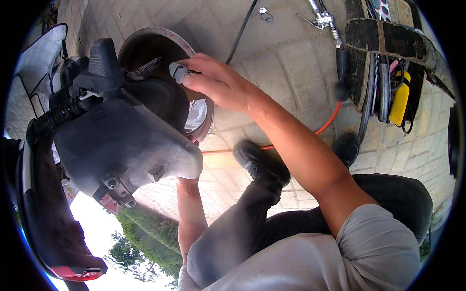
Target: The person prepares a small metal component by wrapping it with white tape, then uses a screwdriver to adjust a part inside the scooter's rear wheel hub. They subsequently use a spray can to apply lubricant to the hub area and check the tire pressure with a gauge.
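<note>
My right hand is closed in a pinch on a small grey plastic piece, held above a round basin. The basin stands on the ground just beyond a motorbike's black rear mudguard. A crumpled white wrapper shows inside the basin. A coil spring is close to the grey piece. My left hand reaches up behind the lower edge of the mudguard. Only the wrist area shows clearly, and the fingers are mostly hidden there.
A metal air-hose fitting and an orange hose lie on the paving at the right. Beside them is a worn tool carrier with a yellow-bodied tool. The bike's shock absorber and red tail light are at the left.
</note>
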A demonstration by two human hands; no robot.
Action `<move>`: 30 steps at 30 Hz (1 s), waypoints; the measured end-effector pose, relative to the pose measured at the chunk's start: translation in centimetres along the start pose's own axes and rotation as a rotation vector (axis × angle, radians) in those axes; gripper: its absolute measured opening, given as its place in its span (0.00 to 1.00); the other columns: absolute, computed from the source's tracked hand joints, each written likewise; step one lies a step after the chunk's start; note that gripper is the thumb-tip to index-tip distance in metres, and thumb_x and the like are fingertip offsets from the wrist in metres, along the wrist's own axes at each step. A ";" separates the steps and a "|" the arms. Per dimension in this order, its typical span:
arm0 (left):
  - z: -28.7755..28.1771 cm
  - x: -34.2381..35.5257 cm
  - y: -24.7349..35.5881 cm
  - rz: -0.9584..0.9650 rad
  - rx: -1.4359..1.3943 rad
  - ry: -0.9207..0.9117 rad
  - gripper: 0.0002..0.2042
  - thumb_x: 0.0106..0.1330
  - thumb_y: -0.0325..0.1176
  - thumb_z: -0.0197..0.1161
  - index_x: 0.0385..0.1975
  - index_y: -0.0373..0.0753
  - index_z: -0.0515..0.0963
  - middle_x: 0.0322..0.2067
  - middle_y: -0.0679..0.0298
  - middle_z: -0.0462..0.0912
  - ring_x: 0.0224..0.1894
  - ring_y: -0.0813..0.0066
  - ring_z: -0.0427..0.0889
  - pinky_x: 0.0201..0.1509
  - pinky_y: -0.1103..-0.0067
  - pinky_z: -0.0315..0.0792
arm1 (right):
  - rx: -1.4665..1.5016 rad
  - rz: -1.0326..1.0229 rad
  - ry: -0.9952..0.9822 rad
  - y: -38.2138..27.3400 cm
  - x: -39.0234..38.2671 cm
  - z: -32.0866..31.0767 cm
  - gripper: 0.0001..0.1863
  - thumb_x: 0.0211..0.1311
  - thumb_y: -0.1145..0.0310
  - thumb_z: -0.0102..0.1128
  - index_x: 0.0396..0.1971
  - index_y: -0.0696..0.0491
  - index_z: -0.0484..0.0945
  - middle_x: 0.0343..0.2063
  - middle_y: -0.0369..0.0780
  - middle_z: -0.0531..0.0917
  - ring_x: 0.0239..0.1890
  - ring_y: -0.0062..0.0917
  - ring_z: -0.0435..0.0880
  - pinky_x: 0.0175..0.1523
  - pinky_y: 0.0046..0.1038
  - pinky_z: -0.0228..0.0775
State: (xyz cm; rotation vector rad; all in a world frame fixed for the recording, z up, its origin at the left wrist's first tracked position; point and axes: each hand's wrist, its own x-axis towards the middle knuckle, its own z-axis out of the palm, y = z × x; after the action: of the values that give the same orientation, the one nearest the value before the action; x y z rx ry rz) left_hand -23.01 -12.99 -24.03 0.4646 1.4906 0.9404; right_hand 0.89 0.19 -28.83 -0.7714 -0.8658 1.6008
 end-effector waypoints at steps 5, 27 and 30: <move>-0.6 -2.4 -0.5 0.101 -0.207 -0.142 0.31 0.62 0.58 0.51 0.65 0.55 0.59 0.65 0.75 0.61 0.62 0.73 0.58 0.64 0.64 0.48 | 0.603 0.266 -0.093 0.7 -0.8 -0.3 0.27 0.65 0.51 0.41 0.47 0.62 0.76 0.31 0.36 0.74 0.34 0.23 0.68 0.43 0.25 0.58; 0.8 0.0 -0.9 0.086 0.337 -0.014 0.30 0.66 0.54 0.50 0.66 0.49 0.57 0.67 0.70 0.56 0.67 0.66 0.51 0.67 0.58 0.44 | 0.793 0.689 0.187 3.8 -1.5 4.5 0.16 0.58 0.53 0.49 0.29 0.51 0.74 0.21 0.34 0.75 0.23 0.18 0.69 0.31 0.23 0.56; 1.8 -1.3 -0.8 0.099 0.280 0.125 0.33 0.64 0.56 0.51 0.67 0.51 0.56 0.67 0.70 0.56 0.66 0.65 0.51 0.68 0.58 0.41 | 0.808 0.716 0.179 3.3 -1.1 3.8 0.16 0.58 0.53 0.49 0.29 0.52 0.74 0.21 0.35 0.75 0.22 0.19 0.69 0.29 0.24 0.56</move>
State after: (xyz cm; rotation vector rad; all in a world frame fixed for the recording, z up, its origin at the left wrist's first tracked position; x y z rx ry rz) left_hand -20.83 -13.92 -23.68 0.6982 1.7364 0.8531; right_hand -3.80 -1.87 -29.58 -0.6323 0.2666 2.2245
